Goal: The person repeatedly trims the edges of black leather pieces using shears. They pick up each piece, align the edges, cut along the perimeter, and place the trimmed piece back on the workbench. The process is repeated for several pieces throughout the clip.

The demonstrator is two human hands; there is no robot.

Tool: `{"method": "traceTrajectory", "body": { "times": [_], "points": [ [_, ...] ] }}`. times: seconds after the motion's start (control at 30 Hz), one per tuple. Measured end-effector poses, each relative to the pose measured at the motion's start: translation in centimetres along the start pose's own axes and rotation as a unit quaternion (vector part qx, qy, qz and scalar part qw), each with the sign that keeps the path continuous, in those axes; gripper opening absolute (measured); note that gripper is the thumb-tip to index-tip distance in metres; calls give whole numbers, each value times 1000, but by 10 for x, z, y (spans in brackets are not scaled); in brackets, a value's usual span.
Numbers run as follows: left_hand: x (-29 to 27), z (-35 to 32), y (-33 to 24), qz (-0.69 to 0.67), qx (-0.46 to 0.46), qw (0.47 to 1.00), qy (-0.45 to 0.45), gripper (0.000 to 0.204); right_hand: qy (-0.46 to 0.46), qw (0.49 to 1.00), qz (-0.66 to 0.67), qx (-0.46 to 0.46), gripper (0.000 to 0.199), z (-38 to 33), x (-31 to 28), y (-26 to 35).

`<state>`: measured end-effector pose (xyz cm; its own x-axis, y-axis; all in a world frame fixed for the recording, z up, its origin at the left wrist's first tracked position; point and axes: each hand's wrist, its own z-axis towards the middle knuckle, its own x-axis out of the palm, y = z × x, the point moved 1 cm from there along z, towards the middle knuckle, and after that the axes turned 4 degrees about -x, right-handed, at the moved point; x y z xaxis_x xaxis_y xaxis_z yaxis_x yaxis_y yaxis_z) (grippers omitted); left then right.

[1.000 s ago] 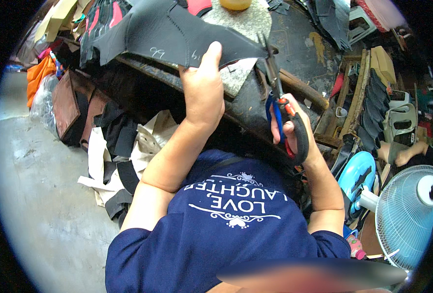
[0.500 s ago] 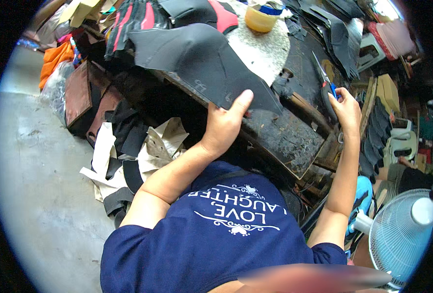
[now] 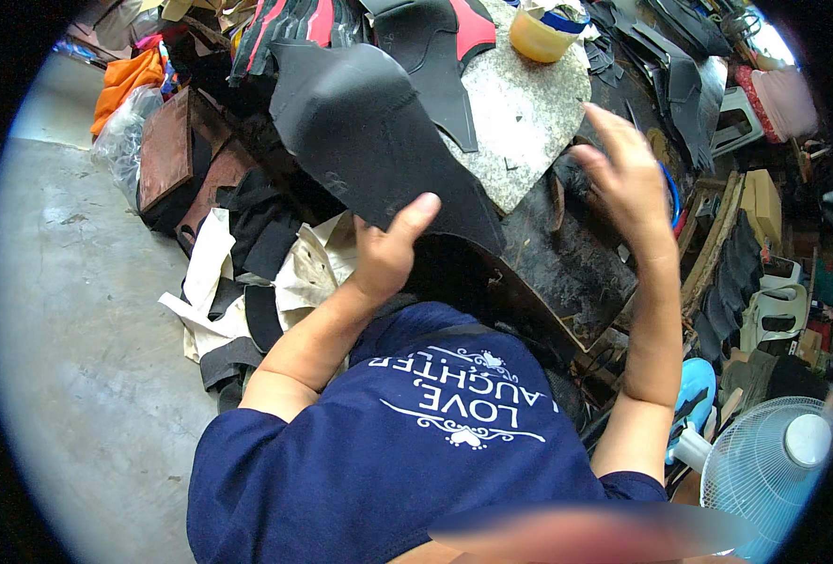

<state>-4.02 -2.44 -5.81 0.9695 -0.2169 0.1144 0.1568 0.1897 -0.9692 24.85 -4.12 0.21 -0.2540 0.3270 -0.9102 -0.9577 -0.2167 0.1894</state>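
Observation:
A curved black sheet piece (image 3: pixel 365 122), smooth like leather or rubber, tilts above the table edge. My left hand (image 3: pixel 388 249) grips its near edge, thumb on top and fingers underneath. Over the right part of the table my right hand (image 3: pixel 631 183) is raised with thumb and fingers apart, nothing between them. A blue scissor handle (image 3: pixel 672 195) shows just behind that hand, which hides most of the scissors. Beyond the held sheet lies another black piece (image 3: pixel 426 89) with a pink-red panel, partly on a speckled whitish board (image 3: pixel 529 122).
A yellow tub (image 3: pixel 542 38) stands on the board's far side. Black pieces (image 3: pixel 666 80) pile at the back right. White and black scraps (image 3: pixel 214 291) lie heaped left of me, beside a brown box (image 3: pixel 167 150). A white fan (image 3: pixel 764 461) stands at lower right.
My right hand has let go of the blue-handled scissors and moved left with its fingers spread. My left hand has drawn the black sheet left and nearer, tilting it.

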Motion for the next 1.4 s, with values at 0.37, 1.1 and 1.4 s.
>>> {"method": "traceTrajectory", "body": {
  "times": [0.37,1.1,1.4],
  "points": [
    [-32,16,-16,-199,-82,976,-23,26,449,795,388,-129,42,-4,5,122],
    [-40,185,19,645,163,745,49,68,97,768,597,210,19,-5,2,51],
    [-41,211,4,655,152,737,72,63,152,826,497,219,15,-45,-16,31]
  ]
}}
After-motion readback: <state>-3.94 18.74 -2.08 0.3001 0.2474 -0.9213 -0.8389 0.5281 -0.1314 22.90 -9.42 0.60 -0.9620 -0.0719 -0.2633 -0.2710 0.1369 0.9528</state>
